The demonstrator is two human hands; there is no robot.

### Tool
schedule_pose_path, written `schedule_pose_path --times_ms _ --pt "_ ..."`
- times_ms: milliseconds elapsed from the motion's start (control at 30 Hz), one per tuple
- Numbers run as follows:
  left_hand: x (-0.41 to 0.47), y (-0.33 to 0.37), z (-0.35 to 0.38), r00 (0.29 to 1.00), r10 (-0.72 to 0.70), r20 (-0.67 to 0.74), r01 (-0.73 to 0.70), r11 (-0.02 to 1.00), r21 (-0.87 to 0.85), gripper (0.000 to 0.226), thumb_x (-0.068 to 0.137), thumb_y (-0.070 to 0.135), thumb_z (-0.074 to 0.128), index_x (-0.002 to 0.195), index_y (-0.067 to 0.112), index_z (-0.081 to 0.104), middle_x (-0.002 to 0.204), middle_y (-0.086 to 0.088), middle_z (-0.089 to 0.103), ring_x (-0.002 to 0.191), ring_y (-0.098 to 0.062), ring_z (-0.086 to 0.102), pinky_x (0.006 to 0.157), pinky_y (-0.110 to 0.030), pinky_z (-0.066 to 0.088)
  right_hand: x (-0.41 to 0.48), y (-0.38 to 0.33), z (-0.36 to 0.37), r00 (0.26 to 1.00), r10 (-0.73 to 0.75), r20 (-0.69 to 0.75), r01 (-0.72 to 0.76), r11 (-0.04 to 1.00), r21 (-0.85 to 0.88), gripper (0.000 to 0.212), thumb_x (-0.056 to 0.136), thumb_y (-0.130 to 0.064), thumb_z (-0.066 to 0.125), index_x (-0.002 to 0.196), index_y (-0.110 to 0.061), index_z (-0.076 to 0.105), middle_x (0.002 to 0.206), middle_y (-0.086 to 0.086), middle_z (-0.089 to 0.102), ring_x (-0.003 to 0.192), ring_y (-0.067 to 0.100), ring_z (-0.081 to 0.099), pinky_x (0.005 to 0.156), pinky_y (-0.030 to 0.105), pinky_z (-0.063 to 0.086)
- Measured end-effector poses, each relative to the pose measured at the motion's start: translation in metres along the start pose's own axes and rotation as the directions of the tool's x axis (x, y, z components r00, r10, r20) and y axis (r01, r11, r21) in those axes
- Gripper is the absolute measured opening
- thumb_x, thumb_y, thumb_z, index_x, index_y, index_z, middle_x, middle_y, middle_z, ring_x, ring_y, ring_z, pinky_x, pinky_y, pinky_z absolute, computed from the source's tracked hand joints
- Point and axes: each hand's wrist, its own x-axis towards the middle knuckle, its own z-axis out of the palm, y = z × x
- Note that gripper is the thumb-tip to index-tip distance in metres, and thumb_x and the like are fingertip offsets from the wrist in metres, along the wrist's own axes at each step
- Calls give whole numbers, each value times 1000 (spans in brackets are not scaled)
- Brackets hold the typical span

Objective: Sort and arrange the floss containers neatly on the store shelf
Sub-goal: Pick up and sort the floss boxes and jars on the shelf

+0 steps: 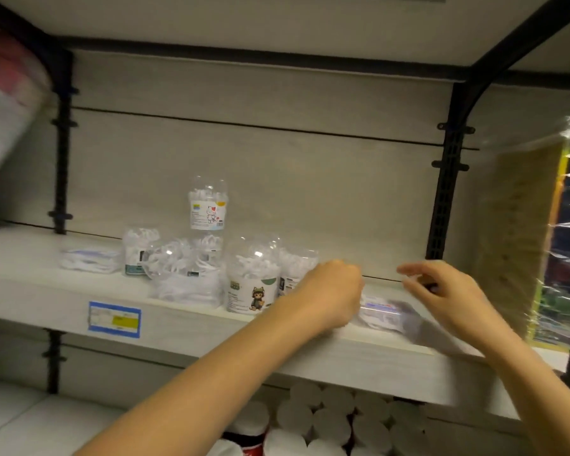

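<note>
A blue-bordered paper price label (115,319) with a yellow patch is fixed to the front edge. Black slotted metal uprights (445,179) flank the pale back panel. White round-capped bottles (336,419) stand packed below. A pink-and-white soft package (7,103) leans tilted at upper left. Clear-wrapped tan goods (517,232) stand at right.

Glossy clear plastic floss containers (252,284); matt, seemingly wood-grain shelf (211,327).

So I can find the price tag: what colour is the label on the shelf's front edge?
Blue border with a yellow patch on the label, in the head view.
</note>
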Motion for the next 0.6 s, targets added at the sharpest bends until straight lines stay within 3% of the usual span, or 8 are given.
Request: schedule_pose_path --times_ms 100,167,233,333,467,533,600 --pt "-54 -17 -38 980 30 -197 -86 956 -281 23 96 24 42 99 12 61 101 -6 66 92 -22 59 81 -33 48 -16 -41 -5 895 -210 -393 242 970 32 23 89 -24 52 112 -27 53 115 -4 50 102 20 53 86 49 50" --pt "-97 -43 -70 956 -19 -292 -100 916 -388 20 95 27 46 96 16 62 94 2 68 84 -12 60 75 -26 49 -27 -80 2 810 -303 -502 349 937 -1 30 92 -29 45 121 -20 49 125 5 46 107 30 50 92 51 44" --pt "-132 -86 -98 919 -131 -372 -44 903 -427 16 93 23 50 94 17 64 87 5 68 83 -8 61 71 -19 48 -36 -124 19 753 -416 -509 448 892 -66 36 88 -27 44 121 -14 49 127 12 46 110 33 47 98 41 38" --pt "-150 -161 -123 862 -295 -413 107 900 -422 10 90 19 54 90 20 64 85 9 67 82 -9 62 73 -22 49 -34 -185 51 738 -547 -396 557 825 -101 30 87 -21 44 116 -17 51 119 2 49 109 19 46 93 20 29" --pt "-135 -250 -129 853 -386 -351 276 905 -324 13 88 20 57 100 15 62 96 3 64 91 -17 58 85 -33 49 -2 -254 102 851 -519 -83 526 843 113 25 93 -26 47 117 -26 53 113 -13 55 103 2 47 82 10 31" --pt "-130 -285 -128 876 -430 -217 356 882 -309 27 88 24 59 113 12 59 114 -2 62 99 -18 57 84 -32 47 21 -283 131 886 -462 42 448 876 180 27 92 -24 50 119 -24 55 114 -9 60 100 2 51 85 12 38" --pt "-128 -316 -126 899 -438 1 421 865 -273 44 86 28 61 126 13 50 128 -2 54 108 -16 53 86 -25 40 42 -309 155 897 -422 132 398 901 176 28 91 -22 52 119 -19 58 113 -3 65 101 10 59 89 23 46"
